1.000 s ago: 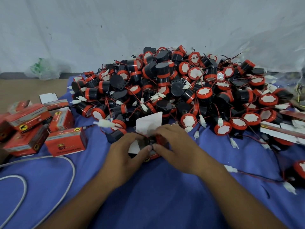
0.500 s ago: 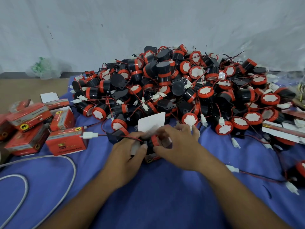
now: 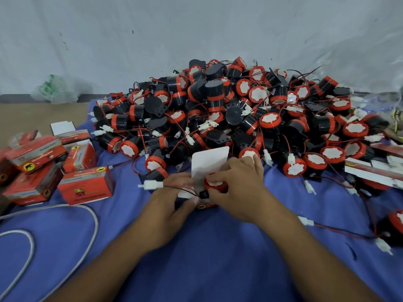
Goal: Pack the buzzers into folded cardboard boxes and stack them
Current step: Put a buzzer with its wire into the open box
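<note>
On the near side of the heap of loose parts, the left hand is gripping an open box to steady it while the right hand is pinching a buzzer, pushing it inside.

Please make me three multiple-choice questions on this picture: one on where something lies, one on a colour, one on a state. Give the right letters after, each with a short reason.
1. Where do the closed red boxes lie? A. left of the left hand B. on a shelf C. inside a drawer
2. What colour is the cloth? A. green B. blue C. yellow
3. How is the white flap of the box that the left hand holds? A. folded shut B. standing open C. torn off
Answers: 1 A, they are clustered at the left edge of the cloth. 2 B, blue shows around both arms. 3 B, it stands upright behind the buzzer that the right hand pinches.
</note>
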Tool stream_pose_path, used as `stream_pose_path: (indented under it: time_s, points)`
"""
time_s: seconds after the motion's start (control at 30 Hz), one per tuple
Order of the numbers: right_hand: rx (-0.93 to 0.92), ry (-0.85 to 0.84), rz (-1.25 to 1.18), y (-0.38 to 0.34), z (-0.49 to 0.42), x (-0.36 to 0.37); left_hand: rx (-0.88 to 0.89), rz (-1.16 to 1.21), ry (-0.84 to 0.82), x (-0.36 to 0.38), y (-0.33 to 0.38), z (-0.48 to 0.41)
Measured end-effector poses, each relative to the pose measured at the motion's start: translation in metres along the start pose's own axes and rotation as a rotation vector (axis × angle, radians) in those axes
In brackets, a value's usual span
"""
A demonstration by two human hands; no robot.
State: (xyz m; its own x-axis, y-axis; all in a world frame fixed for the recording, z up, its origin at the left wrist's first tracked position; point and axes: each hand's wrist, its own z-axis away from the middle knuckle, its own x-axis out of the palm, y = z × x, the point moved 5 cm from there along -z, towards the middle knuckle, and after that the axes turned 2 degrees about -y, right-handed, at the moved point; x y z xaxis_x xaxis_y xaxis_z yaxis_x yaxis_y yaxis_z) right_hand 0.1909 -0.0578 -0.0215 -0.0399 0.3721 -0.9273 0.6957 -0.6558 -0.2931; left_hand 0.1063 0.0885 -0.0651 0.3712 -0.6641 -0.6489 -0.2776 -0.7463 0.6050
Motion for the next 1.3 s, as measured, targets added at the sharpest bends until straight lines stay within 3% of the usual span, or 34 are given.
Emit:
stream_pose_path:
  time_s: [0.13, 0.3, 0.43, 0.6, 0.77, 0.9, 1.1, 1.3]
  points:
    - [-0.020, -0.110, 0.061, 0.005, 0.001, 0.005, 0.023, 0.025, 0.038, 0.001, 0.001, -0.001]
    - [-0.159, -0.065, 0.102, -0.005, 0.006, 0.001, 0.008, -0.059, 0.047, 0.003, 0.011, -0.008]
    - [-0.375, -0.069, -0.313, -0.029, 0.008, -0.006, 0.066, -0.039, 0.005, 0.005, 0.020, -0.008]
    - [-0.334, 0.108, -0.517, -0.025, 0.005, -0.011, 0.017, 0.008, -0.048, 0.004, 0.017, -0.008]
    - [-0.330, 0.025, -0.476, -0.022, 0.005, -0.004, -0.334, 0.291, 0.112, -0.003, -0.001, -0.005]
    - [-0.351, -0.017, -0.412, -0.030, 0.007, 0.002, -0.294, 0.316, 0.136, -0.004, 0.008, -0.003]
    - [-0.237, 0.004, -0.239, -0.025, 0.005, 0.016, -0.187, 0.036, 0.201, -0.008, 0.013, -0.002]
    - [-0.238, -0.116, -0.170, -0.026, 0.007, 0.016, -0.036, -0.011, 0.055, -0.002, 0.025, -0.001]
